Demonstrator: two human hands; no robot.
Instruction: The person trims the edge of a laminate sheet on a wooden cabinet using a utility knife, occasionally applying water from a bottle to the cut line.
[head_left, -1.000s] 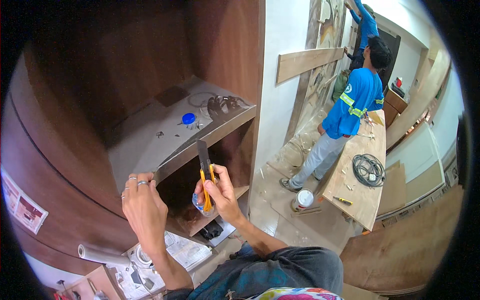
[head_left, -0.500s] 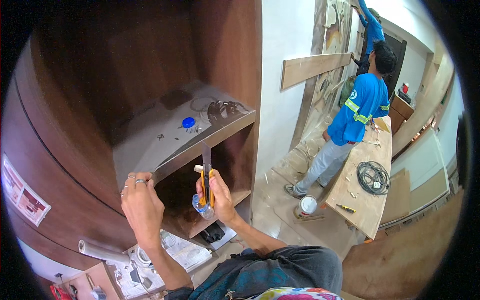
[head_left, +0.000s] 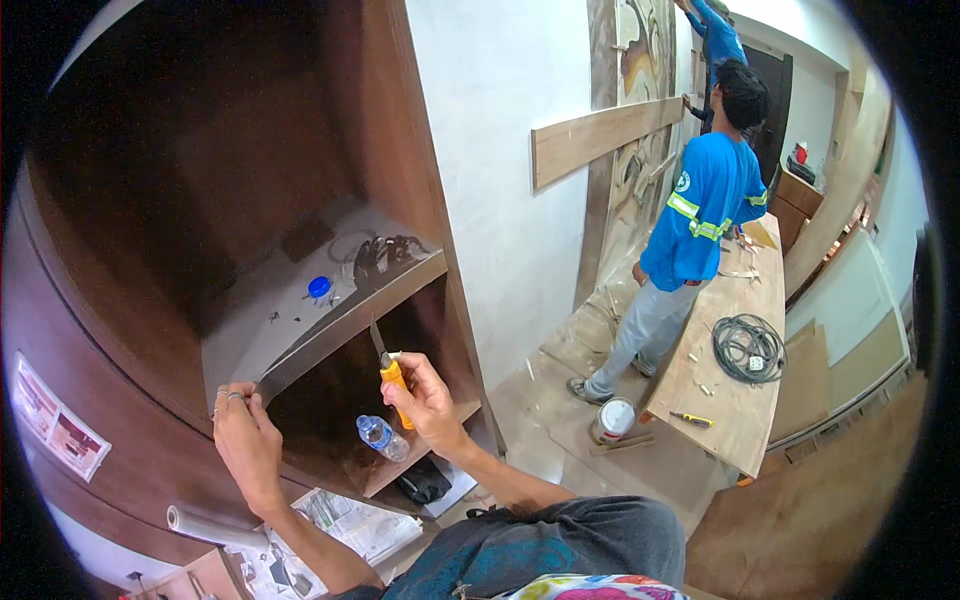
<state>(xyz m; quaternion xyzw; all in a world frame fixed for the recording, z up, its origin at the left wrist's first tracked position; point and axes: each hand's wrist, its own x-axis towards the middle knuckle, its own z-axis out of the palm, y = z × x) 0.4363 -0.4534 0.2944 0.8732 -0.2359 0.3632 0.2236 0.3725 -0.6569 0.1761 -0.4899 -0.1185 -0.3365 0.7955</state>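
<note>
Since 1 s ago, right hand (head_left: 428, 402) w/ the orange-handled knife (head_left: 390, 375) has shifted right along the shelf front edge (head_left: 350, 322), blade tip now touching the edge's underside. Fingers are wrapped tight round the handle. Left hand (head_left: 245, 440) pinches the left end of that edge, thumb & fingers together on it, rings visible. Plastic water bottle (head_left: 381, 437) lies on the lower shelf just below the knife. Blue cap (head_left: 319, 287) & coiled cable (head_left: 385, 252) sit farther back on the upper shelf. Far right, a person in a blue shirt (head_left: 700, 205) stands by a wooden workbench (head_left: 735, 400).
</note>
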